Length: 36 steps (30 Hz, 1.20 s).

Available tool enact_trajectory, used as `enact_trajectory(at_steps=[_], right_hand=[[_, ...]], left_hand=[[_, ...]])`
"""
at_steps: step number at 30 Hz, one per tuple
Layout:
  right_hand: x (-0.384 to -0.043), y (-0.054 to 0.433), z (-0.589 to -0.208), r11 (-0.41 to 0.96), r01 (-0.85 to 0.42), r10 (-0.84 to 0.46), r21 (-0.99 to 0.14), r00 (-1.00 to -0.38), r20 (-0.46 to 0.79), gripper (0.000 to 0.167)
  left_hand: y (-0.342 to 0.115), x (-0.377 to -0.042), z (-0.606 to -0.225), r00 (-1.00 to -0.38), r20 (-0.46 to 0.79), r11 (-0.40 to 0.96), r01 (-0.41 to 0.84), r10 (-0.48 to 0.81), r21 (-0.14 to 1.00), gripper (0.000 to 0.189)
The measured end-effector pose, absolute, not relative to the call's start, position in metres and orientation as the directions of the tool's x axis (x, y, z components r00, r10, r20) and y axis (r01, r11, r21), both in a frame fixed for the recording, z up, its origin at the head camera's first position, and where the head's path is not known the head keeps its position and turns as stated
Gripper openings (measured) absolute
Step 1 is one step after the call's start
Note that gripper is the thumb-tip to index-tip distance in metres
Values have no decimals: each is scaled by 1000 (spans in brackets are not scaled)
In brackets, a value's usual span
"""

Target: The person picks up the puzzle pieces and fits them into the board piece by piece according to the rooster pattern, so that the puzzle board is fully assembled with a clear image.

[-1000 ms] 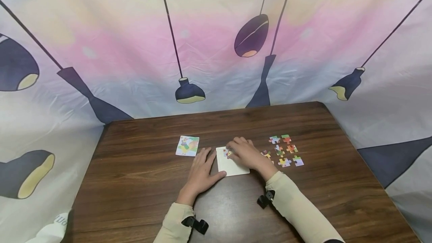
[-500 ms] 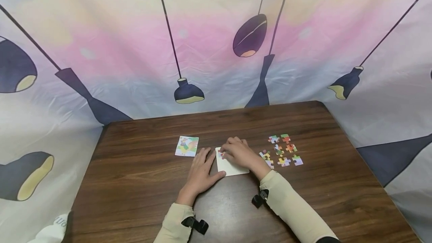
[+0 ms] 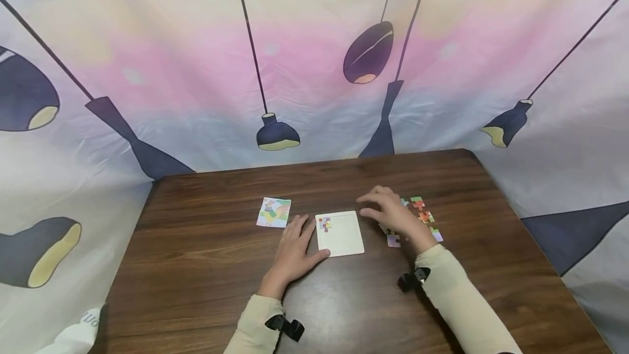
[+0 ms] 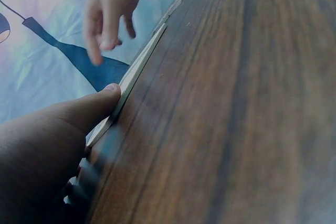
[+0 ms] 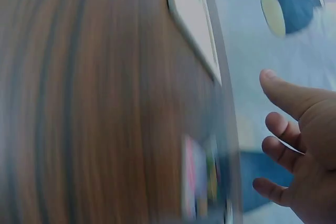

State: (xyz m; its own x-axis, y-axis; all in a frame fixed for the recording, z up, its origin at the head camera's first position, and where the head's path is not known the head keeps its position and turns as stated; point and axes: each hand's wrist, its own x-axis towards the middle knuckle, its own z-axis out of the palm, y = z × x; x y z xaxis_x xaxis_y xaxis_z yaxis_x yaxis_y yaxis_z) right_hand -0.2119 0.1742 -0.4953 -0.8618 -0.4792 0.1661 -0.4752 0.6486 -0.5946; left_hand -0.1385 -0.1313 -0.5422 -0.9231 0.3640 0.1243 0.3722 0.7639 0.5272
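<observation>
A white square puzzle tray lies on the table, with a small colourful puzzle piece in its upper left corner. My left hand rests along the tray's left side, fingers straight, thumb on the near edge; in the left wrist view the thumb touches the rim. My right hand is in the air right of the tray, above the loose puzzle pieces, several of which it hides. In the right wrist view its thumb and fingers are apart, holding nothing.
A small picture card lies left of the tray, beyond my left hand. The brown wooden table reaches back to a printed cloth hanging behind it and at the sides.
My right hand has left the tray's upper left corner and moved right, over the loose pieces. The puzzle piece in the corner is now uncovered. My left hand stays put.
</observation>
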Motion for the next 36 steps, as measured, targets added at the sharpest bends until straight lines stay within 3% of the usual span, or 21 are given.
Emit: enact_trajectory(at_steps=[15,26,36], right_hand=[[-213,285,-498,780,-279,-270,-560,-958,101,30],[-215,282,-507,817,-279,-263,-504,-959,106,22],[-218,272,-514,814,-248,-220,-525,-968,117,16]], left_hand=[[-132,-136,-541,-925,130,762,369,358,533,84],[-130,-136,-542,-924,117,763,369,365,532,85],[-133,-137,-540,-924,124,765,370,361,528,84]])
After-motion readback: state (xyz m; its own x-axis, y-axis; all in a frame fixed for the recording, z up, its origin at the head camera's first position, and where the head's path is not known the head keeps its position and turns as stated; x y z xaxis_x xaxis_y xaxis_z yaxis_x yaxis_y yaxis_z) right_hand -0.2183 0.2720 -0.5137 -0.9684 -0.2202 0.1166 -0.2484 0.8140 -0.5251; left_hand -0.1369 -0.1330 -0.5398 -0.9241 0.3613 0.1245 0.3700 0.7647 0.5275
